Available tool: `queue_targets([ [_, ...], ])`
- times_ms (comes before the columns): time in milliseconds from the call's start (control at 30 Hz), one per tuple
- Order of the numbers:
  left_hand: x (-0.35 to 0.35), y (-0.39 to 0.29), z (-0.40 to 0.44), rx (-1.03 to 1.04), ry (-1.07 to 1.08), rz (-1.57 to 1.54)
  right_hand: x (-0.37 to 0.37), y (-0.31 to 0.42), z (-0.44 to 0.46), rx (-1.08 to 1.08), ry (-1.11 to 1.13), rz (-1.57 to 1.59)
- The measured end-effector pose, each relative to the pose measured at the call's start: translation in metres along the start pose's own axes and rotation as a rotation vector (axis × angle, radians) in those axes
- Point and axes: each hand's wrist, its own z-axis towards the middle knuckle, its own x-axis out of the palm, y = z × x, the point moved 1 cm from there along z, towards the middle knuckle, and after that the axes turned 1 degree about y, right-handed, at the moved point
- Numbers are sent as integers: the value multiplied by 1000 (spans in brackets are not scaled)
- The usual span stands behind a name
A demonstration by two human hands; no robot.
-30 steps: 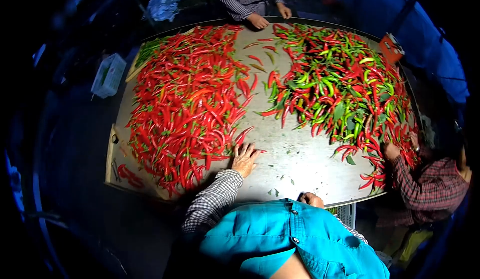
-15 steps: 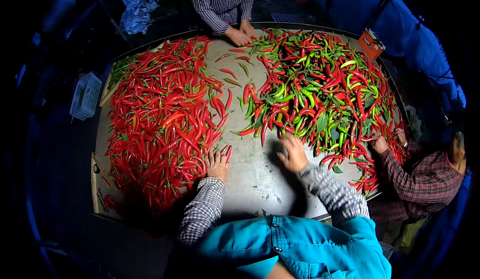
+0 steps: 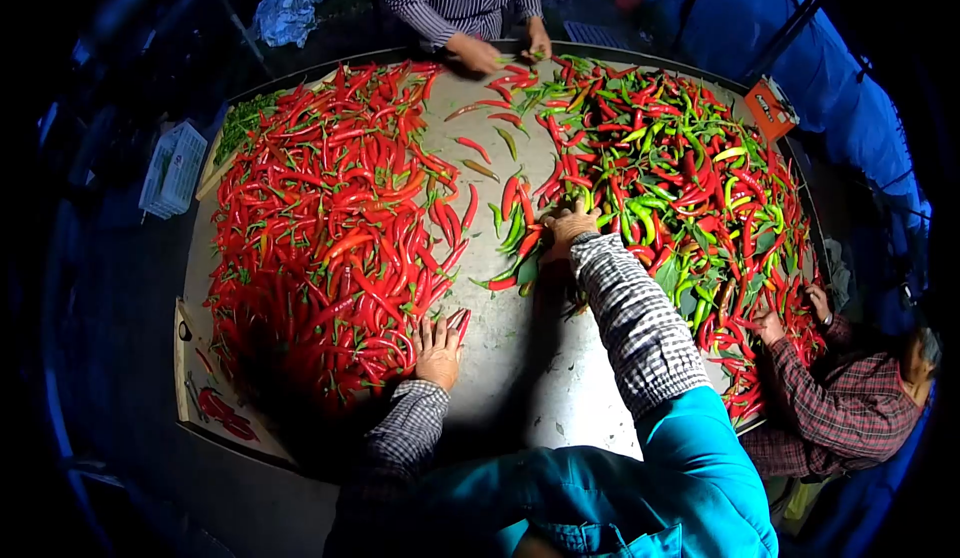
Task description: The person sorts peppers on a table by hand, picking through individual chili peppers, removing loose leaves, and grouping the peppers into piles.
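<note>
My left hand (image 3: 437, 356) lies flat with its fingers spread at the right edge of a pile of red chili peppers (image 3: 330, 218), beside a red chili pepper (image 3: 459, 323). Stretched forward, my right hand (image 3: 572, 226) reaches onto the left edge of a mixed pile of red and green chili peppers with leaves (image 3: 690, 188). Its fingers look apart and touch peppers there; the tips are partly hidden among them. Several green and red peppers (image 3: 515, 228) lie just left of this hand. Both sleeves have checked cuffs.
A metal-topped table (image 3: 490, 358) with a raised rim bears both piles. Across it, a person in a striped shirt (image 3: 465, 3) handles peppers; another in a plaid shirt (image 3: 850, 408) works at the right. An orange box (image 3: 770, 108) and white crate (image 3: 173, 170) stand at the sides.
My right hand has moved forward from over the bare metal to the mixed pile's left edge. My left hand stays in place. The far person's hands have moved apart.
</note>
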Motion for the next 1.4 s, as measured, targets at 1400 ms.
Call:
queue_targets([
  [1400, -36, -111, -40, 438, 53, -420, 203, 11, -262, 62, -706, 730],
])
